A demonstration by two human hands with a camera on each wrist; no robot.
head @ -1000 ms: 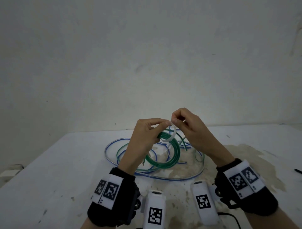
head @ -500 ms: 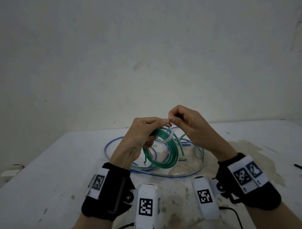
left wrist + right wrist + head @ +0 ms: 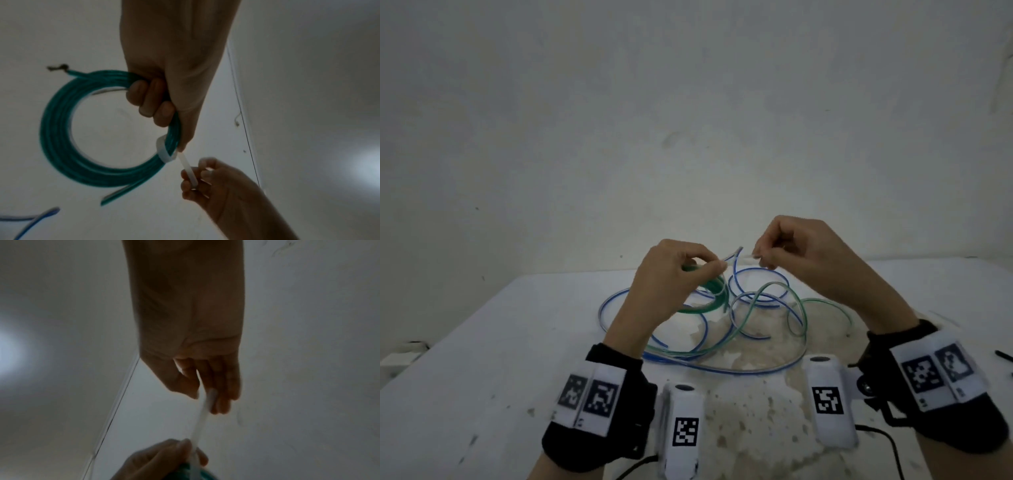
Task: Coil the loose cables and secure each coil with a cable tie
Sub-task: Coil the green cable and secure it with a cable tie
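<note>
The left hand [image 3: 164,84] clamps the green coil [image 3: 61,129] steady while the right hand [image 3: 207,181], its grip pinching the cable tie [image 3: 188,167] tail, can cinch it.

The white worktop [image 3: 482,342] is stained and worn near its front. Loose blue cables [image 3: 722,368] and green cables [image 3: 822,301] sprawl tangled across its middle.

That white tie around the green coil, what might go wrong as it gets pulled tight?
The right hand only pinches the white tie's tail, so it might slip free. The left hand grips the green coil at one spot; elsewhere its turns could spring loose. The loose blue cable lies close below and could snag.
</note>
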